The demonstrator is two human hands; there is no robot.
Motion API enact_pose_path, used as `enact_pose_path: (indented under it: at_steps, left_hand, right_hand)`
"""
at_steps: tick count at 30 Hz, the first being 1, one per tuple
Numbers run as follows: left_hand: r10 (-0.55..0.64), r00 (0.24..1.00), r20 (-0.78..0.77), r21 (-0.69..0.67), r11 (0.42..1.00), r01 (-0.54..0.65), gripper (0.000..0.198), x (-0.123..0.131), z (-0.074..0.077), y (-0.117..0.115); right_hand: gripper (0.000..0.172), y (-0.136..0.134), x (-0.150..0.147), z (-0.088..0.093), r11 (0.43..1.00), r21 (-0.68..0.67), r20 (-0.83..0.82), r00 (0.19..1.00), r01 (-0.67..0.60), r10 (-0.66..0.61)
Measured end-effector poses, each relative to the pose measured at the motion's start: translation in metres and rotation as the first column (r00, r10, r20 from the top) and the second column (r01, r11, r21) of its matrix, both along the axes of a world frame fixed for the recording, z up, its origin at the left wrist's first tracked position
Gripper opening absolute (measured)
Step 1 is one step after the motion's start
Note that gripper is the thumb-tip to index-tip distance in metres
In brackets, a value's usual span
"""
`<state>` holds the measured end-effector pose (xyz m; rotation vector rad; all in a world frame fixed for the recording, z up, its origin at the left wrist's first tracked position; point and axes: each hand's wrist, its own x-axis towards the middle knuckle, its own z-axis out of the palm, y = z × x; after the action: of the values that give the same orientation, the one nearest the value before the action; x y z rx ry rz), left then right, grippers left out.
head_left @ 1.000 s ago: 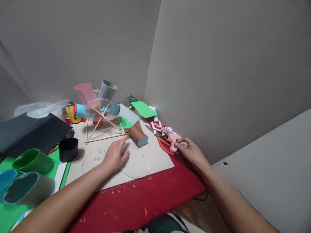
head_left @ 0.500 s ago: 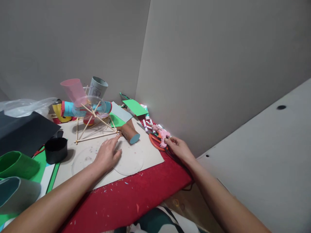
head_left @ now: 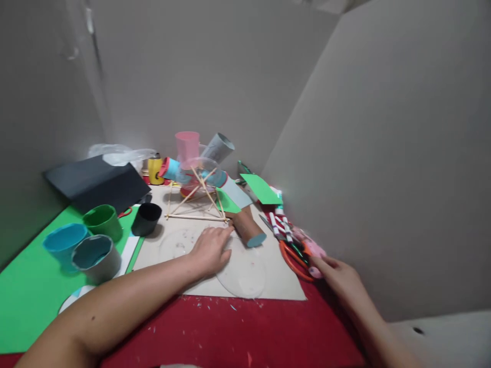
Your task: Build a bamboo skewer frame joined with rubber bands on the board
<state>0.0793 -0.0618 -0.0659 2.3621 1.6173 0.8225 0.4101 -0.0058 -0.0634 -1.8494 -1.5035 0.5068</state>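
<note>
My left hand (head_left: 210, 249) lies flat, fingers spread, on a grey card sheet (head_left: 284, 283), pressing the edge of a clear plastic disc (head_left: 245, 273). A second clear disc (head_left: 176, 242) lies just left of it. A brown paper tube with a blue end (head_left: 248, 230) lies beside my fingertips. Behind stands a frame of wooden skewers (head_left: 199, 204) carrying pink (head_left: 187, 147), grey and blue cups. My right hand (head_left: 337, 278) rests by the wall, its fingertips touching a pink glue gun (head_left: 312, 250) that lies over orange-handled scissors (head_left: 293, 258).
Green (head_left: 103, 221), blue (head_left: 63, 242), grey (head_left: 95, 255) and black (head_left: 146, 218) paper cups stand at left on green paper (head_left: 26, 296). A black sheet (head_left: 95, 181), a plastic bag, markers (head_left: 280, 225) and green card pieces crowd the back. Grey walls close in behind and on the right.
The view has swung left and tilted. My left hand stays on the disc. My right hand stays at the glue gun, now reaching it with its fingertips only.
</note>
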Motion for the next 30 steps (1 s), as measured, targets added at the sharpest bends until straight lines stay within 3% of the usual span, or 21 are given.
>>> enact_pose_path:
  at_steps: [2, 4, 6, 9, 16, 20, 25, 30]
  left_hand:
    - [0.008, 1.000, -0.019, -0.018, 1.000, -0.008, 0.057, 0.000, 0.002, -0.002]
    - [0.017, 0.999, -0.036, -0.026, 0.999, -0.018, 0.057, 0.001, 0.004, -0.004]
    - [0.027, 0.999, -0.047, -0.037, 0.999, -0.029, 0.057, 0.001, 0.005, -0.005]
    - [0.039, 0.998, -0.049, -0.048, 0.998, -0.041, 0.059, 0.002, 0.006, -0.006]
    - [0.037, 0.999, -0.032, -0.064, 0.997, -0.039, 0.059, 0.001, 0.004, -0.005]
    - [0.041, 0.999, -0.012, -0.074, 0.996, -0.041, 0.058, 0.001, 0.003, -0.005]
    - [0.040, 0.999, 0.005, -0.091, 0.995, -0.039, 0.058, 0.001, 0.006, -0.006]
    - [0.027, 0.999, 0.024, -0.088, 0.996, -0.024, 0.057, 0.001, 0.007, -0.003]
  right_hand:
    - [0.029, -0.006, -0.002, 0.006, 0.998, -0.049, -0.103, 0.994, 0.043, -0.048]
    - [0.027, -0.015, -0.006, 0.013, 0.997, -0.068, -0.328, 0.944, 0.024, -0.045]
    - [0.028, -0.022, -0.013, 0.017, 0.995, -0.091, -0.579, 0.815, -0.030, -0.029]
    - [0.036, -0.028, -0.023, 0.020, 0.991, -0.073, -0.765, 0.644, -0.111, 0.016]
    - [0.040, -0.026, -0.041, 0.042, 0.997, 0.059, -0.811, 0.580, -0.055, 0.080]
    - [0.031, -0.021, -0.041, 0.037, 0.981, 0.042, -0.836, 0.531, -0.188, 0.137]
    - [0.031, -0.008, -0.037, 0.026, 0.954, -0.046, -0.882, 0.461, -0.295, 0.100]
    - [0.035, 0.000, -0.043, 0.050, 0.917, 0.065, -0.941, 0.282, -0.395, 0.188]
